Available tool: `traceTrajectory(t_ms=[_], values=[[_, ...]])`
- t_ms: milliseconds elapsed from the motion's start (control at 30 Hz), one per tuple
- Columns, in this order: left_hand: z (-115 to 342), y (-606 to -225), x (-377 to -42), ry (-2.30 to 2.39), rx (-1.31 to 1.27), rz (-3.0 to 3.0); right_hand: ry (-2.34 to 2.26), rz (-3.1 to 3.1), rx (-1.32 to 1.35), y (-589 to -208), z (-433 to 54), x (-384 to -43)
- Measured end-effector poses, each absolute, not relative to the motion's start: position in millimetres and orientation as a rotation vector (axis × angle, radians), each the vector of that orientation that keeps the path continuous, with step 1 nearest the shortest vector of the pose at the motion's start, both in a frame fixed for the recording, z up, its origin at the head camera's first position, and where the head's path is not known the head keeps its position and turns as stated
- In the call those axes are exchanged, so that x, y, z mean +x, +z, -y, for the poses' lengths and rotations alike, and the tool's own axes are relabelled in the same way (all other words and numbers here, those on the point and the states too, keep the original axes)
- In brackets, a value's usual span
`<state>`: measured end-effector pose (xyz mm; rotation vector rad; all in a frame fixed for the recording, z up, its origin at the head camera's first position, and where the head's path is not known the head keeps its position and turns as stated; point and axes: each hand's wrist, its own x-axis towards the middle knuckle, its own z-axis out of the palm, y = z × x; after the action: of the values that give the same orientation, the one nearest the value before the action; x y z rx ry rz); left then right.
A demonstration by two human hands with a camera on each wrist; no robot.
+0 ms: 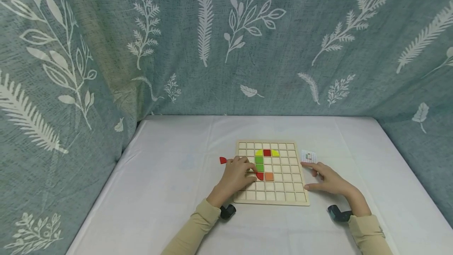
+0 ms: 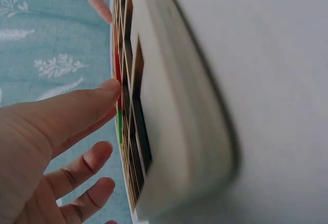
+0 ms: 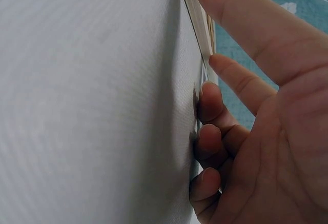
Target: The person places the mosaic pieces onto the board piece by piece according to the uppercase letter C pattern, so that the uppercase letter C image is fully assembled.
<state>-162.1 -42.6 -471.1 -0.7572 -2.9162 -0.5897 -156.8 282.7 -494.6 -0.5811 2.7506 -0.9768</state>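
Observation:
A wooden grid board [image 1: 279, 197] lies on the table. My left hand [image 1: 238, 172] reaches over its left side, thumb and index fingertips at the edge of a red rounded tile [image 1: 260, 176]. Right of that tile is an orange square tile [image 1: 269, 176]; above it run two green tiles [image 1: 259, 163]. Higher up, a dark red square tile [image 1: 267, 152] sits between two yellow rounded tiles [image 1: 275, 153]. At the board's right edge, my right hand [image 1: 330, 178] touches the rim with index finger and thumb tips, its other fingers bent [image 3: 210, 98].
Another red tile [image 1: 222, 160] lies on the table left of the board, near the left hand. A small card with a printed grid pattern [image 1: 308, 156] is by the board's upper right side. A white cloth [image 1: 170, 160] covers the table; a leaf-patterned curtain [image 1: 219, 85] hangs behind.

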Motion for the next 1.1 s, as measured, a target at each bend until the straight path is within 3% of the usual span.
traceTrajectory(t_ms=[1100], values=[[119.2, -477.6, -186.2, -0.688, -0.370, 2.873, -1.005, -2.757, -0.679, -497.4, -284.1, -157.5]])
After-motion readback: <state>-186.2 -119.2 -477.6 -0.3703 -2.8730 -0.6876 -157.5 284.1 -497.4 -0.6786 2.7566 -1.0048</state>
